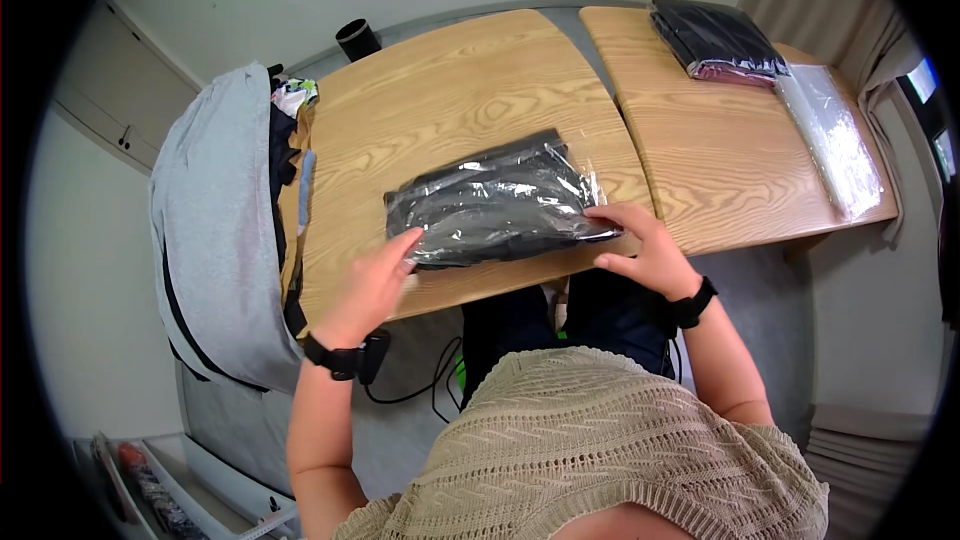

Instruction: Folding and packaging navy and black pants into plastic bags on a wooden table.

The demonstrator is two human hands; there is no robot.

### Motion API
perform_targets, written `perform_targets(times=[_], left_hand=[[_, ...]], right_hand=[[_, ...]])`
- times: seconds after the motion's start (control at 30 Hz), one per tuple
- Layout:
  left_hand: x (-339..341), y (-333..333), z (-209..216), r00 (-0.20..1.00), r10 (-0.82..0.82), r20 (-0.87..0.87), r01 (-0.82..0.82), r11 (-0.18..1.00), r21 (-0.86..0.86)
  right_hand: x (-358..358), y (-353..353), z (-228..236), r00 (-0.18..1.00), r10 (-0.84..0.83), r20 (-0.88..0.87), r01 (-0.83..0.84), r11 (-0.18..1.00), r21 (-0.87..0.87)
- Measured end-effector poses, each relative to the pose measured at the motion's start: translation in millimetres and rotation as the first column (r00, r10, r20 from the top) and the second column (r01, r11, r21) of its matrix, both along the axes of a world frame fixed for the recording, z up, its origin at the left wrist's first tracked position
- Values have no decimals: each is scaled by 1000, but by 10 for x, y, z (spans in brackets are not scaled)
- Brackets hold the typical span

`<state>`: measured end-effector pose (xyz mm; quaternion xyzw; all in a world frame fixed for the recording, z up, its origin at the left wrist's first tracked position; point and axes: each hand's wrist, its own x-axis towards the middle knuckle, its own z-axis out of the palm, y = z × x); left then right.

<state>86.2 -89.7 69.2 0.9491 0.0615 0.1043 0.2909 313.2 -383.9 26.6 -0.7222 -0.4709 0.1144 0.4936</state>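
A dark folded garment in a clear plastic bag (490,202) lies flat on the wooden table in front of me. The film is wrinkled and shiny, and loose plastic sticks out at its right end. At the package's lower left corner is my left hand (362,288), slightly blurred, with its fingers stretched toward the film. My right hand (650,250) rests its fingertips on the right end, the thumb held apart below. Neither hand is wrapped round the package.
Clothes under a grey cloth (215,230) stand along the table's left side. Across a gap, the right table (710,165) bears bagged dark garments (715,38) and a stack of clear plastic bags (830,140). A black bin (357,40) stands behind. Cables (435,390) hang below the near edge.
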Motion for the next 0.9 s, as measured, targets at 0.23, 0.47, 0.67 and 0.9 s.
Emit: perform_targets(times=[0.23, 0.47, 0.67, 0.9], left_hand=[[181, 249, 825, 974, 162, -161, -214, 893, -397], [352, 715, 193, 897, 331, 292, -83, 775, -626], [341, 680, -375, 933, 304, 192, -141, 800, -583], [423, 571, -277, 884, 401, 242, -233, 825, -515]], right_hand=[[357, 412, 491, 924, 62, 378, -61, 998, -17], [706, 934, 342, 958, -15, -288, 23, 999, 24], [610, 924, 337, 977, -66, -203, 61, 998, -27], [679, 951, 66, 994, -79, -70, 79, 997, -11]])
